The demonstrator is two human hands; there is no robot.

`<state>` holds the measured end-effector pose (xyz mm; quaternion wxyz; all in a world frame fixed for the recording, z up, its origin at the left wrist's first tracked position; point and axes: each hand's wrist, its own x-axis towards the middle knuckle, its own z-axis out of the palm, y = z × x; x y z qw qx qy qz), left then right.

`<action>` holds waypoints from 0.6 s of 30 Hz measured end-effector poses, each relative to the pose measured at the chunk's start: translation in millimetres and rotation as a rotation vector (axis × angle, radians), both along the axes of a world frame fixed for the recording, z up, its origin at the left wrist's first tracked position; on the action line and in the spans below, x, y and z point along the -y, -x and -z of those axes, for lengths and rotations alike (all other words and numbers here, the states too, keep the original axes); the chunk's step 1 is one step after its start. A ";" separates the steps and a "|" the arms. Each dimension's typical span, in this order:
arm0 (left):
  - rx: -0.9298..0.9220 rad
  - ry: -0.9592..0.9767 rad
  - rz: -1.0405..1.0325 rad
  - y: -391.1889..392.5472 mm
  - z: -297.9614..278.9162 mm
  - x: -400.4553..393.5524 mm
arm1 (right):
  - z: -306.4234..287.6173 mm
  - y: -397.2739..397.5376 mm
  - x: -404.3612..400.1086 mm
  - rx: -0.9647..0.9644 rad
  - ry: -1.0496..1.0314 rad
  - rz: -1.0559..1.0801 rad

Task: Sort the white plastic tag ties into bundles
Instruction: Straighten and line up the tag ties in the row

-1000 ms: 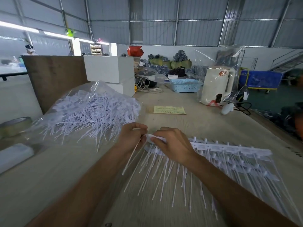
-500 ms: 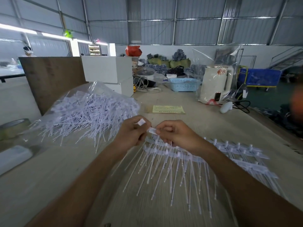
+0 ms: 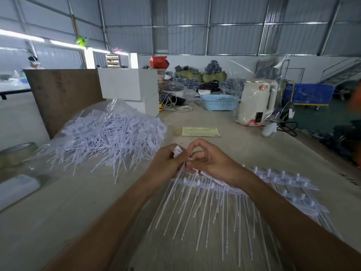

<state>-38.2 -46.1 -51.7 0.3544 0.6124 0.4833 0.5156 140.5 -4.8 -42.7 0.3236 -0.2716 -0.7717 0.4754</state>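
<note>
Farthest left of the loose heap of tag ties [image 3: 105, 137], at the table's [image 3: 58, 208] edge, sit a roll of tape [image 3: 16, 153] and a pale flat block [image 3: 15, 189]. The heap itself lies in a clear plastic bag [image 3: 117, 108] (open toward the person), with a brown board [image 3: 62, 94] and stacked white boxes [image 3: 129, 85] behind it. Just right of the heap, the left hand [image 3: 166, 163] pinches the flat heads of a few ties, their thin tails hanging down from its fingers. The right hand [image 3: 211, 163] meets it, thumb and forefinger curled, pinching the end of the joined strip of ties [image 3: 273, 182]. That strip runs on to the right across the table, its tails fanned toward the person. Beyond the hands, right of the heap, lies a yellow paper slip [image 3: 201, 132]. Farther right stand a blue basket [image 3: 218, 102] and a white kettle [image 3: 254, 102] wrapped in clear film.
</note>
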 end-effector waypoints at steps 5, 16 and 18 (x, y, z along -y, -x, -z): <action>-0.116 -0.161 -0.127 0.6 1.3 -0.5 | 0.3 0.7 -0.9 0.190 -0.034 0.051; 0.078 -0.079 -0.042 -10.5 5.4 5.7 | -3.0 2.9 3.9 0.161 -0.117 0.053; 0.099 -0.079 -0.050 -10.4 3.1 6.8 | -4.6 3.2 4.5 0.200 -0.079 0.023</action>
